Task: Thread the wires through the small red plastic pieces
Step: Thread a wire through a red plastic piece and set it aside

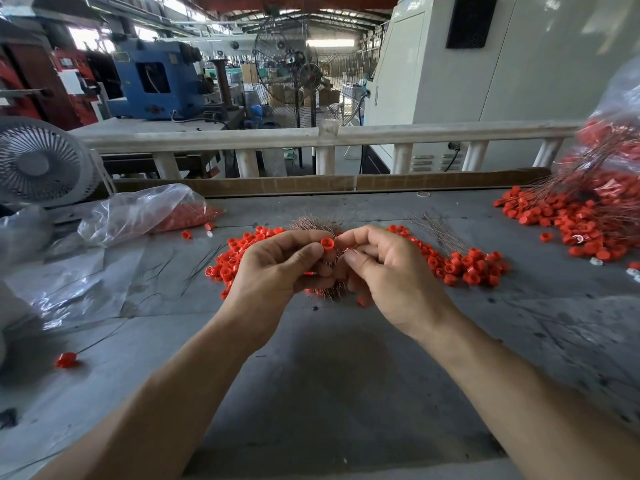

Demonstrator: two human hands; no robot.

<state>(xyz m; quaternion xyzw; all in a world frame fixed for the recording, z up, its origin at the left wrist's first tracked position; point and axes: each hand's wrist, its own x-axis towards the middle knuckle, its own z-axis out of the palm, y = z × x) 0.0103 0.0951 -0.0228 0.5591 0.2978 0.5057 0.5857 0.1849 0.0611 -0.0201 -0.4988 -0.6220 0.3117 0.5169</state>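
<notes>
Both hands are raised together over the grey table, nearly touching at the fingertips. The left hand pinches one small red plastic piece between thumb and forefinger, its open ring turned up toward the face, while its lower fingers curl around a bristling bundle of thin coppery wires that sticks out above and below the fist. The right hand has thumb and forefinger pressed together just beside that piece — whatever it pinches is too fine to make out, though its other fingers are curled in. Directly behind and beneath the two hands lies a spread of loose red pieces, running out to either side of the wrists, with a few loose wires lying across it beyond the right hand. Far off past the right hand sits a bigger heap of pieces with wires already in them, spilling from a clear bag. Out past the left hand there is another plastic bag holding red pieces, a white desk fan behind it, and — nearer the left forearm — a single red piece on a wire lying alone.
</notes>
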